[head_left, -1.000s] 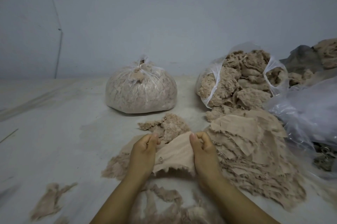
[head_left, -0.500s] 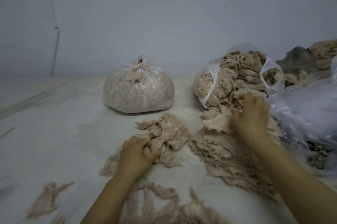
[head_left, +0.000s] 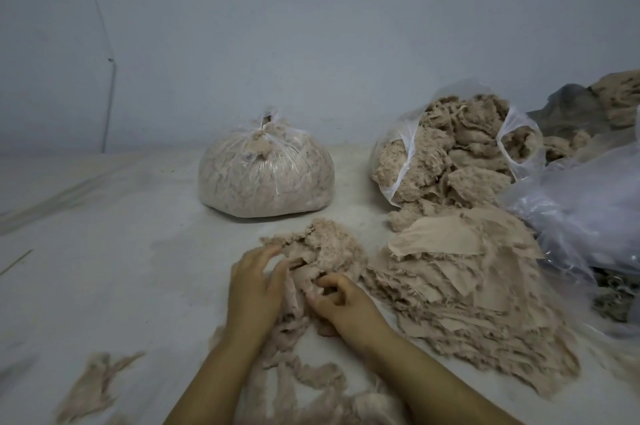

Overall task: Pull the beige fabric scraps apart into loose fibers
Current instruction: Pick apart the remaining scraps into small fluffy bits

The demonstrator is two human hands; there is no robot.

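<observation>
Left hand (head_left: 254,286) lies spread on the fiber clump (head_left: 322,256); right hand's (head_left: 341,303) grip pinches its edge

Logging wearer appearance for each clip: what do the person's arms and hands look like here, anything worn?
Both forearms are bare up to the bottom edge of the head view; no sleeve shows. The left hand and right hand wear no gloves, and no rings, watch or bracelet are visible. Nails look short and unpainted.

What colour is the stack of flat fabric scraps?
Beige, the stack of flat fabric scraps; head view, the only one.
</observation>
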